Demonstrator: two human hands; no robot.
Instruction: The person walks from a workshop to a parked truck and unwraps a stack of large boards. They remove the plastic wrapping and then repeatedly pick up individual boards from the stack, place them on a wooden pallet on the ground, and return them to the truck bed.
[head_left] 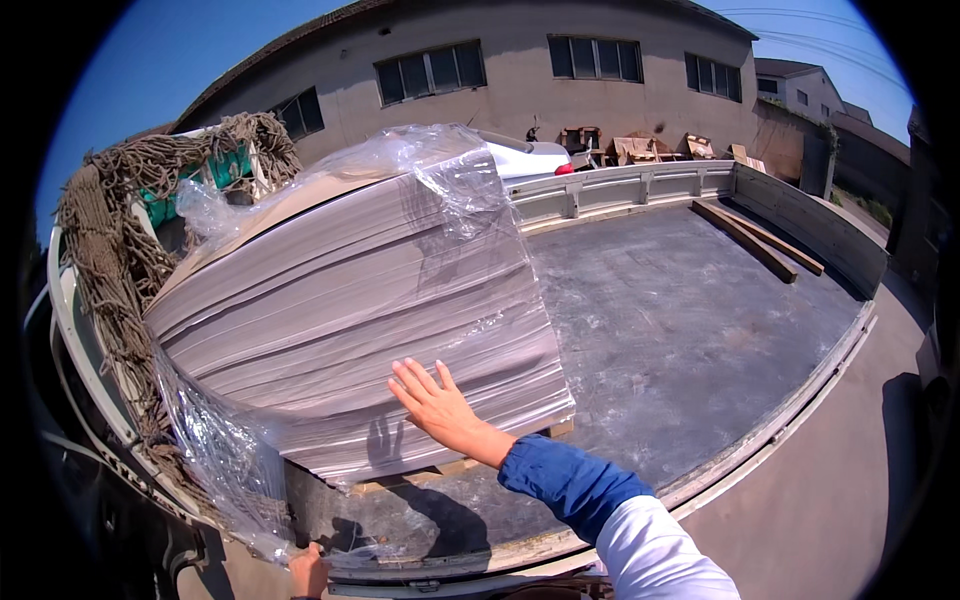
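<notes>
On the truck bed (650,330), a stack partly clad in film

Beside the left end of the stack (360,310) of flat, greyish sheets, clear film (225,450) hangs loose and bunched, its lower end running down to the left hand (308,572). That hand, low in front of the stack, appears closed on the film — its fingertips are hard to make out. The right hand (435,408) is spread before the stack's near face, palm toward the sheets and gripping nothing; whether it touches them, I cannot tell.

Wrinkled film lies over the top of the stack and its upper right corner, so that part looks covered. Glints on the near face hint at a thin layer there too. The loose length at the left looks like the part left to deal with — whether the film is going on or coming off is not clear.

The stack itself rests on wooden supports (410,477). Right of it lie two timbers (745,240), well apart; left of it, rope netting (105,250) hangs heaped.
</notes>
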